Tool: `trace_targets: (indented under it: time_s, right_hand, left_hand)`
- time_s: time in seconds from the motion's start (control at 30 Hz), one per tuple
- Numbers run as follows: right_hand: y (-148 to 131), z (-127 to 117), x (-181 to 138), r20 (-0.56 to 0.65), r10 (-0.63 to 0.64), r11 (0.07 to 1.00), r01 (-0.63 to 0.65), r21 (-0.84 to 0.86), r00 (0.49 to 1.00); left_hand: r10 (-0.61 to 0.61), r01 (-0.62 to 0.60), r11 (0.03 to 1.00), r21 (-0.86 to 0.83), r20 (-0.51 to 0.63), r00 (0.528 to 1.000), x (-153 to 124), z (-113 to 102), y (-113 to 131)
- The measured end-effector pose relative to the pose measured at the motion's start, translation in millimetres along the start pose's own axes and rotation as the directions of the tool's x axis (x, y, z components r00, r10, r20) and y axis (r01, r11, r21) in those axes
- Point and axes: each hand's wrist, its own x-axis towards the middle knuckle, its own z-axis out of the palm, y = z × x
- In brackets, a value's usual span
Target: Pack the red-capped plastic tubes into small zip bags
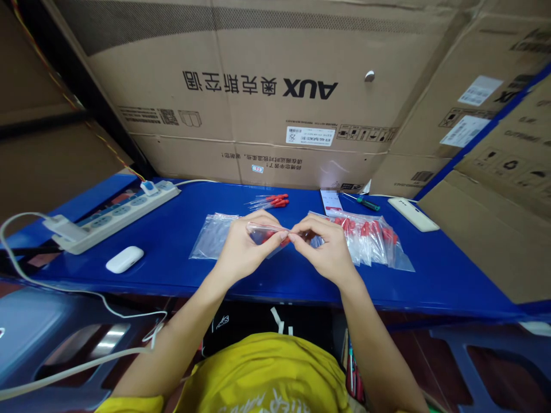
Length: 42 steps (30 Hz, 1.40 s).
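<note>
My left hand [243,246] and my right hand [325,246] are both closed on one small clear plastic bag [267,232] held between them above the blue table [172,241]. Red pieces show inside the bag near my right fingertips. To the left of my hands, flat on the table, lies a stack of empty clear bags [210,235]. At the right of my hands is a pile of filled bags with red-handled parts [370,238]. A few loose red-handled small screwdrivers [271,202] lie farther back.
A white power strip [116,215] with a plugged charger and cable sits at the left, a white earbud case [124,259] in front of it. A green-handled screwdriver [365,202], a white phone [412,214] and a paper slip [330,202] lie at the back right. Cardboard boxes [275,92] wall the table.
</note>
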Motion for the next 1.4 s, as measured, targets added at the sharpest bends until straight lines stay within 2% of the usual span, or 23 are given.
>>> trace_targets:
  time_s: [0.27,0.4,0.53,0.63,0.77,0.93,1.07,1.2,1.3,1.4]
  right_hand:
    - [-1,-1,0,-0.032,0.050,0.999,-0.050,0.004,0.998]
    - [3,-1,0,-0.035,0.165,0.983,-0.161,0.087,0.986]
    - [7,1,0,0.055,0.287,0.933,-0.292,0.212,0.956]
    - [7,3,0,0.096,0.295,0.918,-0.310,0.246,0.951]
    - [7,3,0,0.047,0.303,0.924,-0.306,0.231,0.952]
    - [7,0,-1,0.034,0.321,0.924,-0.321,0.207,0.946]
    - [4,1,-1,0.060,0.335,0.914,-0.340,0.220,0.940]
    - [1,-2,-1,0.055,0.325,0.922,-0.330,0.204,0.944]
    - [3,-16,1,-0.007,0.332,0.933,-0.327,0.154,0.943]
    - [9,-47,0,-0.124,0.361,0.931,-0.349,0.103,0.925]
  left_hand:
    - [-0.057,0.061,0.996,-0.063,0.062,0.996,0,0,-1]
    - [-0.192,0.186,0.972,-0.144,-0.025,0.981,-2,0,-3]
    - [-0.257,0.236,0.943,-0.235,-0.066,0.964,-2,2,-4]
    - [-0.277,0.250,0.918,-0.308,-0.049,0.960,-1,3,-2]
    - [-0.356,0.318,0.871,-0.375,-0.033,0.934,2,1,-4]
    - [-0.341,0.303,0.913,-0.274,-0.100,0.935,4,-2,-10]
    - [-0.338,0.299,0.919,-0.257,-0.123,0.933,3,1,-11]
    - [-0.342,0.308,0.916,-0.256,-0.100,0.935,2,4,-11]
    - [-0.292,0.269,0.924,-0.272,-0.046,0.955,3,-1,-11]
    - [-0.273,0.257,0.936,-0.239,-0.034,0.961,7,-18,-14]
